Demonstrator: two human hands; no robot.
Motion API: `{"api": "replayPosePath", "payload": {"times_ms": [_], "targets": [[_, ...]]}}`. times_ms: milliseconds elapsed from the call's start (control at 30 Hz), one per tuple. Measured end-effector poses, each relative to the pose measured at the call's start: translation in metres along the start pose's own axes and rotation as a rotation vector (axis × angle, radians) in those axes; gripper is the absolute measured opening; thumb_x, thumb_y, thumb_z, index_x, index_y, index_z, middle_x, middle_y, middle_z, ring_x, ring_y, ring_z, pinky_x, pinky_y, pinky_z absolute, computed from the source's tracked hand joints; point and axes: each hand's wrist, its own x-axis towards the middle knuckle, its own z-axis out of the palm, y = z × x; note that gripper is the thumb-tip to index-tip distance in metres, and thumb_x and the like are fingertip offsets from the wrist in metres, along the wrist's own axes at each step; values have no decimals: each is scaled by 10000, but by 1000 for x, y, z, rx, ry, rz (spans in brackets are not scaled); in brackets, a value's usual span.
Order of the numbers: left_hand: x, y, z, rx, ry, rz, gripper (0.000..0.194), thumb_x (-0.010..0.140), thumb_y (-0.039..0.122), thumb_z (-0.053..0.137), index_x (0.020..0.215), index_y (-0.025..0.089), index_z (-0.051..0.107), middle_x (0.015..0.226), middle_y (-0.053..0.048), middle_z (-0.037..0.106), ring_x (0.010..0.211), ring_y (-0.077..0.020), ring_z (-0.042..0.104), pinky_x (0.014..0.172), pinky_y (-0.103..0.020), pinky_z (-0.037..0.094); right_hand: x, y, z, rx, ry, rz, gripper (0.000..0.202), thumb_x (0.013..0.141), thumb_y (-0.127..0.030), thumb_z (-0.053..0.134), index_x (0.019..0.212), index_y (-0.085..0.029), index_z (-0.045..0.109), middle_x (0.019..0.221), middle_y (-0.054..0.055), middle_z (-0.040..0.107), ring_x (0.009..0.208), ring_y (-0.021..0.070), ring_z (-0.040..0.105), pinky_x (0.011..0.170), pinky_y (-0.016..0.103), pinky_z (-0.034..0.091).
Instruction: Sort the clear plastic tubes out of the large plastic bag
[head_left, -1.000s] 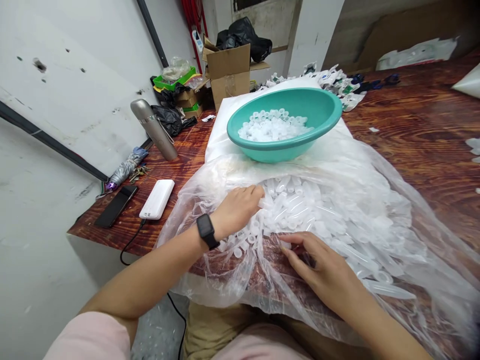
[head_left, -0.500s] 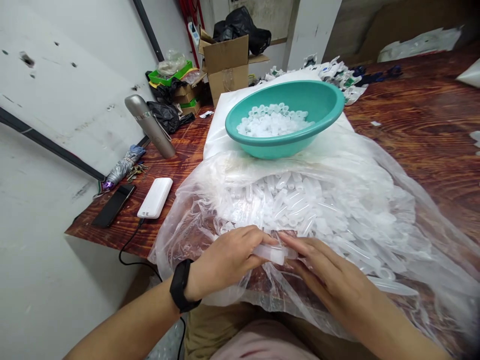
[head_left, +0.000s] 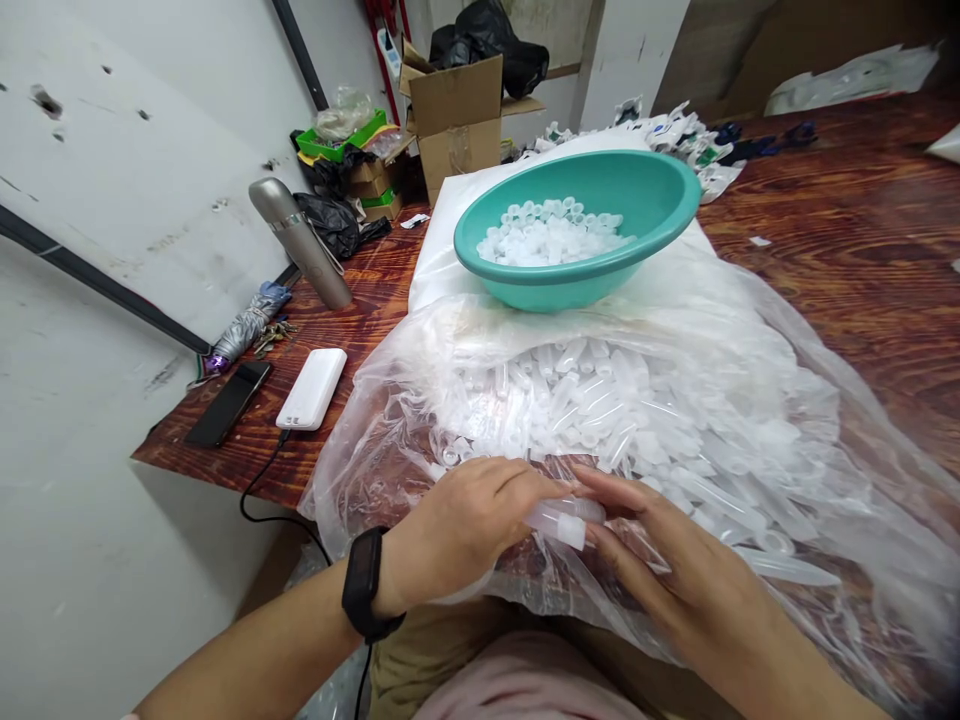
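Observation:
My left hand (head_left: pixel 469 520), with a black band at the wrist, is wrapped round translucent plastic tubes (head_left: pixel 546 520). One of them has a white cap (head_left: pixel 571 532) at its right end. The thumb and fingers of my right hand (head_left: pixel 679 565) close on the end of a tube just behind that cap. My left fingers hide part of the tubes, so how many I hold is unclear. Just beyond both hands, a heap of similar tubes (head_left: pixel 600 400) spills from a clear plastic bag (head_left: pixel 382 420). Behind it a teal basin (head_left: pixel 562 292) holds small white caps (head_left: pixel 551 240).
On the left of the wooden table (head_left: pixel 817 220) are a steel flask (head_left: pixel 304 245), a white power bank (head_left: pixel 311 390) with a cable, a phone (head_left: pixel 229 405), keys (head_left: pixel 275 337) and a folded umbrella (head_left: pixel 251 325). A cardboard box (head_left: pixel 459 120) stands at the back.
Both hands have shifted slightly down and right. The held tubes have turned so that the white cap now points more to the right, and my right fingers have spread around the tube ends.

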Motion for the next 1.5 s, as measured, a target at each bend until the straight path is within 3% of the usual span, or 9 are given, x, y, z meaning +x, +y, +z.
{"api": "replayPosePath", "payload": {"times_ms": [100, 233, 467, 700, 833, 1033, 1167, 1367, 1500], "targets": [[0, 3, -3, -105, -12, -71, 340, 1045, 71, 571, 1365, 184, 549, 1221, -76, 749, 1150, -224, 719, 1008, -381, 613, -1, -1, -3, 80, 27, 113, 265, 1079, -394, 614, 1338, -335, 621, 1161, 20, 803, 960, 186, 820, 838, 270, 686], [-3, 5, -3, -143, -13, -86, 396, 1031, 45, 552, 1403, 180, 533, 1275, -94, 734, 1208, -232, 698, 1059, -405, 598, 1, -4, -12, 63, 67, 38, 194, 1086, -361, 584, 1232, -355, 712, 1128, 39, 742, 1021, 186, 787, 884, 262, 669], [-5, 8, 2, -42, 69, 20, 281, 1089, 124, 525, 1365, 177, 536, 1245, -91, 761, 1167, -218, 729, 1010, -376, 617, 0, -16, -16, 42, 52, -43, 310, 1087, -282, 588, 1382, -345, 657, 1172, 20, 790, 1052, 167, 799, 916, 237, 655], [-8, 12, 5, 7, 107, 61, 269, 1096, 147, 532, 1364, 165, 546, 1213, -89, 778, 1131, -221, 749, 980, -367, 623, -2, -17, -16, -8, -49, 63, 370, 1137, -438, 485, 1468, -278, 528, 1244, 57, 812, 1021, 161, 827, 844, 217, 662], [-11, 9, 4, -49, 97, 10, 269, 1098, 151, 530, 1366, 164, 555, 1221, -90, 776, 1129, -224, 749, 976, -373, 621, 2, -14, -22, -82, -77, -54, 239, 1147, -455, 459, 1208, -287, 616, 1007, 8, 821, 871, 156, 826, 743, 238, 648], [-10, 14, 5, -126, 73, -4, 200, 1101, 211, 568, 1292, 152, 580, 1197, -93, 782, 1082, -231, 756, 934, -367, 618, 12, -14, -25, -204, -95, -226, 343, 1174, -411, 368, 1028, -253, 636, 843, 5, 769, 717, 174, 770, 644, 310, 582], [-8, 15, 5, -155, 59, -31, 213, 1072, 189, 626, 1280, 152, 594, 1202, -90, 784, 1098, -227, 757, 953, -349, 605, 18, -15, -27, -277, -142, -298, 411, 1179, -393, 325, 1058, -240, 687, 910, 52, 796, 801, 206, 777, 681, 330, 558], [-7, 11, 3, -203, 51, -54, 179, 1063, 221, 662, 1220, 150, 616, 1192, -80, 801, 1092, -212, 773, 970, -324, 598, 29, -14, -31, -361, -192, -386, 502, 1173, -350, 272, 977, -237, 720, 857, 67, 776, 703, 231, 728, 622, 371, 517], [-8, 7, 6, -132, 38, 14, 143, 1073, 163, 605, 1215, 147, 600, 1162, -88, 797, 1076, -217, 771, 959, -327, 602, 28, -16, -25, -310, -228, -391, 548, 1169, -287, 233, 895, -245, 707, 811, 60, 771, 707, 240, 733, 660, 385, 535]]}}
